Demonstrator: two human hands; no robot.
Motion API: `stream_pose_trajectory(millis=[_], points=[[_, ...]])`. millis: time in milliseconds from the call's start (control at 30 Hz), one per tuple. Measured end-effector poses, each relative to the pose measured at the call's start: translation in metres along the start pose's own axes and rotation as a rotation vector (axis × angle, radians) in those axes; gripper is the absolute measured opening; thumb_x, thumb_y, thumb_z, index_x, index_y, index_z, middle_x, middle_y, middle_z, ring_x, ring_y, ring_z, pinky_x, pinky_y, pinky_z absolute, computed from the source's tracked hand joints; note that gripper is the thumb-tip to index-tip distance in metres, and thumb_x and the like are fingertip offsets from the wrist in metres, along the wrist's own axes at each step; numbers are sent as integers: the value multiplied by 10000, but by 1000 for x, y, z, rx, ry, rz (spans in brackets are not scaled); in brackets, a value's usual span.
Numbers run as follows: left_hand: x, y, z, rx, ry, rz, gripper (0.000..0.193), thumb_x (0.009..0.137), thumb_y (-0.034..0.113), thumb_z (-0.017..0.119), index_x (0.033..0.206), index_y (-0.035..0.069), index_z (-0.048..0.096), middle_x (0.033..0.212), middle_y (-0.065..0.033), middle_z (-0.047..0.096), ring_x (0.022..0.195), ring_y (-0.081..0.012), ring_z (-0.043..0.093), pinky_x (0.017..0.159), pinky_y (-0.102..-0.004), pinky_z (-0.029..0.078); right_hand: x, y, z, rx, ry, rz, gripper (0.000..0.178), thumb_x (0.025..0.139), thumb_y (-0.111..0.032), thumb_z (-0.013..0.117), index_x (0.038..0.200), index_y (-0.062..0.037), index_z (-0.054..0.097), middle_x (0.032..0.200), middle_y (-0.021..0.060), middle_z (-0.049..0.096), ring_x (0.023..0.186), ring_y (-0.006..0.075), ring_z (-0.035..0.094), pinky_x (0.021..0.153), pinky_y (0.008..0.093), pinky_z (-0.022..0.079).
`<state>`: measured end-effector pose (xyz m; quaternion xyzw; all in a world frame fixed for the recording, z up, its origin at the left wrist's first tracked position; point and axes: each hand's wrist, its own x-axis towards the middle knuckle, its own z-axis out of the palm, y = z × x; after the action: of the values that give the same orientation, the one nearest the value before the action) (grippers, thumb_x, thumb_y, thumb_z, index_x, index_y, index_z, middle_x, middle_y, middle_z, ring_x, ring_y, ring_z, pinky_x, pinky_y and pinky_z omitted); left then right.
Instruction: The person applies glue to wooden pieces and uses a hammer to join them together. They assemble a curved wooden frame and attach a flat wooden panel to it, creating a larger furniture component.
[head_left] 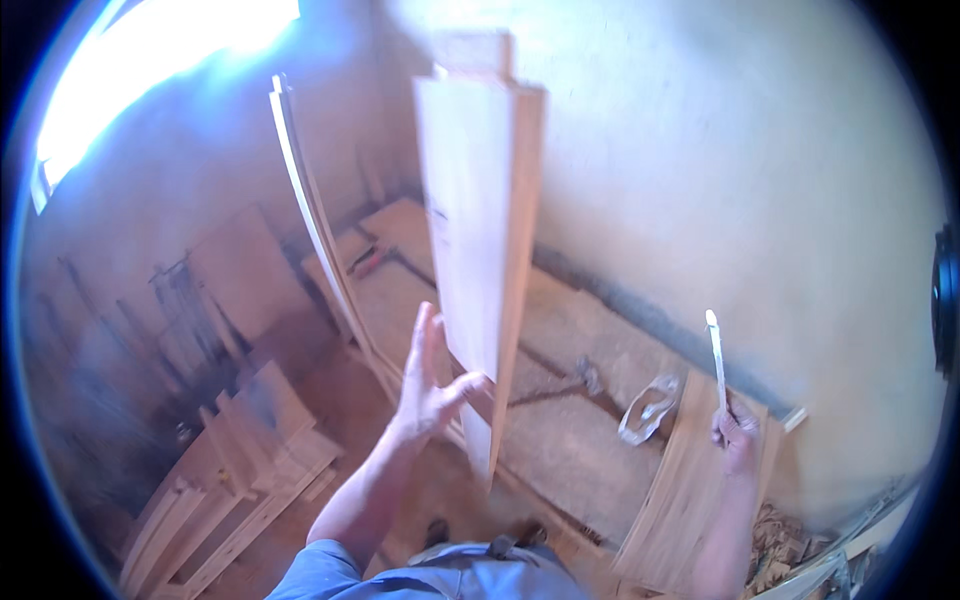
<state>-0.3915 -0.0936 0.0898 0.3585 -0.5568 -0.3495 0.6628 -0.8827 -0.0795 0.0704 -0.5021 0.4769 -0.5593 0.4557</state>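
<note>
Well, I'm holding left fingers (420, 345) splayed, unclasped, by the 12-o'clock board (468, 230); likely stiff, hefty, best edge-gripped; right fingers (728, 430) are clasping a stick (717, 352).

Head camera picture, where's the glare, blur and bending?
In the head view, glare whites out the window, upper left; in the head view, dark leaning items at left look blurred; the head view shows the thin upright strip bowed, likely fisheye distortion.
</note>
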Motion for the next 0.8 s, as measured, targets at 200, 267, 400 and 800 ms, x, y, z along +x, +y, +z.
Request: stream_pose_trajectory(millis=[200, 267, 400, 800], points=[[11, 25, 13, 103, -108, 60, 1415, 640, 478, 948, 1575, -69, 37, 1544, -296, 375, 1458, -357, 365, 1203, -439, 279, -27, -199, 123, -701, 360, -708, 453, 861, 54, 634, 1312, 20, 649, 839, -13, 515, 720, 90, 469, 613, 224, 390], [10, 47, 9, 238, -89, 11, 1366, 638, 437, 953, 1568, -67, 88, 1522, -291, 403, 1430, -359, 409, 1174, -434, 335, -32, -243, 157, -807, 376, -896, 465, 863, 85, 631, 1312, -31, 667, 831, -9, 501, 726, 90, 478, 617, 242, 408], [7, 55, 15, 286, -85, -22, 1174, 663, 344, 919, 1532, -34, 226, 1422, -276, 491, 1330, -388, 500, 1097, -457, 422, -53, -290, 200, -1071, 393, -1175, 526, 824, 138, 645, 1273, -126, 718, 784, 16, 491, 679, 116, 485, 606, 268, 422], [6, 60, 2, 313, -49, 39, 958, 692, 309, 841, 1462, 11, 356, 1278, -244, 585, 1188, -403, 573, 1006, -488, 475, -59, -340, 268, -1652, 372, -1455, 514, 758, 64, 705, 1186, -214, 759, 681, 36, 480, 612, 210, 523, 502, 358, 423]])
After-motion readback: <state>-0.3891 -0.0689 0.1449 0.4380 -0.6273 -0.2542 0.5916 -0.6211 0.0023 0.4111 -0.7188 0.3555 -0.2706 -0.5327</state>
